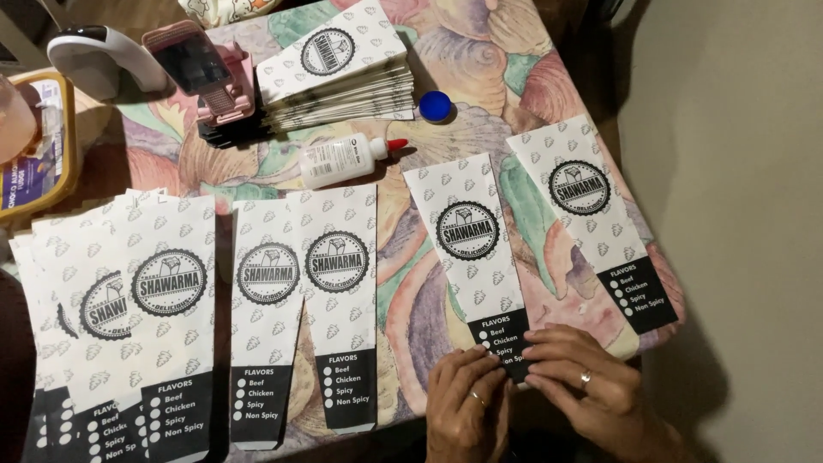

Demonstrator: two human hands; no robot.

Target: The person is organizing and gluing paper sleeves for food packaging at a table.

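Note:
My left hand [467, 399] and my right hand [583, 377] press side by side on the black bottom end of a long white printed paper sleeve [467, 231] lying on the table. Fingertips of both hands pinch its lower edge; each hand wears a ring. Another such sleeve [591, 214] lies to the right, near the table's edge. Two more sleeves [304, 300] lie flat to the left, and a fanned pile of them [129, 317] lies at the far left.
A white glue bottle with a red tip [343, 159] lies on its side, its blue cap [435, 106] apart. A stack of sleeves [339, 69] sits at the back beside a pink device [206, 73]. The flower-patterned tablecloth [506, 77] ends at right.

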